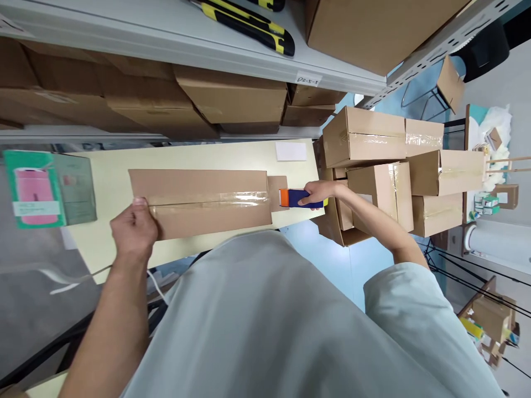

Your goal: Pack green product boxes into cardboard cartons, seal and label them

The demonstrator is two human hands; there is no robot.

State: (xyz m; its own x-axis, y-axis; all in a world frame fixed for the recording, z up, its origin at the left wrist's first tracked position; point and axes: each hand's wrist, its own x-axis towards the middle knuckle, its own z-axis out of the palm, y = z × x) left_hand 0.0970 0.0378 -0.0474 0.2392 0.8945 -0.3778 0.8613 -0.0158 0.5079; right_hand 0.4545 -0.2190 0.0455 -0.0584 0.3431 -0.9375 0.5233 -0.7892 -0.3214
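Observation:
A long brown cardboard box (207, 221) lies on the cream tabletop, with clear tape over its middle seam. A flap (277, 193) sticks out at its right end. My left hand (135, 229) is closed on the box's left end, thumb on top. In my right hand (319, 192) is a small dark blue, box-shaped item (299, 198) with an orange end. The fingers wrap round it just right of the flap, and its exact kind is unclear. Some yellow shows at the wrist side.
A green box (35, 190) with a pink picture stands at the table's left end. A white paper (291, 151) lies near the back edge. Taped cartons (377, 138) are stacked on the right. Yellow-black utility knives (249, 25) lie on the shelf (166, 47) above.

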